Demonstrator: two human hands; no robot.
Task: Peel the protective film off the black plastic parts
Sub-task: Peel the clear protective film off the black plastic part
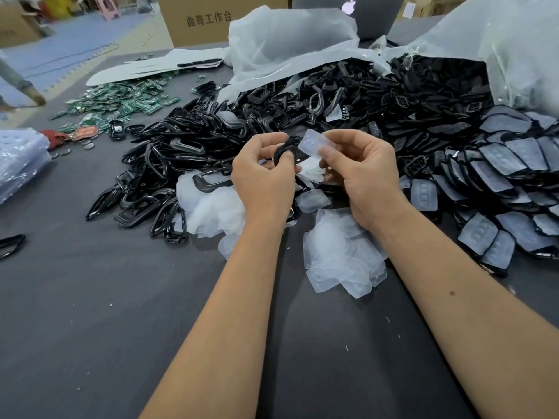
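Readable text: brown corrugated cardboard box [193, 22] at the table's far edge, black print "曲奇工作台" on its side. Grey laptop lid [372, 13] beside it shows a white apple logo. White label on the far-right carton is too small to read.

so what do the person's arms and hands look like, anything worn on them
Both arms are bare from the bottom edge of the picture up to the hands: no sleeves, gloves, watch, rings or bands show. The left hand and the right hand are ungloved, with short nails. The right forearm carries one small dark spot. No cables or markings otherwise.
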